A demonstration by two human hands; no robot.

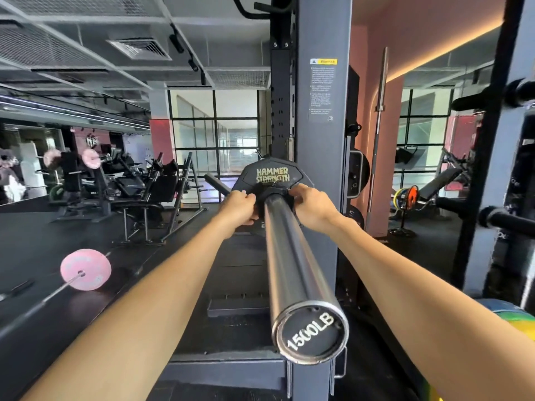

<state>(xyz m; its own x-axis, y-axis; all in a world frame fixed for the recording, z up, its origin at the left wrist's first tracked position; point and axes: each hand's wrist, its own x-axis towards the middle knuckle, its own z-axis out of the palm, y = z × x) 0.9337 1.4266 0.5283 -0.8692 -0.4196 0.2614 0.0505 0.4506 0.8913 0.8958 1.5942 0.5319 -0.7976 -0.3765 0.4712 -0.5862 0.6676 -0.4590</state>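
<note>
Black collar point(275, 195), mid-frame, gripped by left hand point(238, 208) and right hand point(314, 208) against the plate point(272, 175); next move is probably sliding it along the bar point(289, 256).

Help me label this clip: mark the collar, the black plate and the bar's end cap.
collar point(274, 194): head view, its top edge.
black plate point(272, 175): head view, its lettered face.
end cap point(311, 332): head view, its centre.

**Both arms out, hands closed in**

Both arms reach straight forward, forearms bare, converging. Left hand point(240, 208) knuckles up, fingers curled on the left side of the collar point(273, 195). Right hand point(314, 208) opposite, fingertips pinching its right side.
</note>
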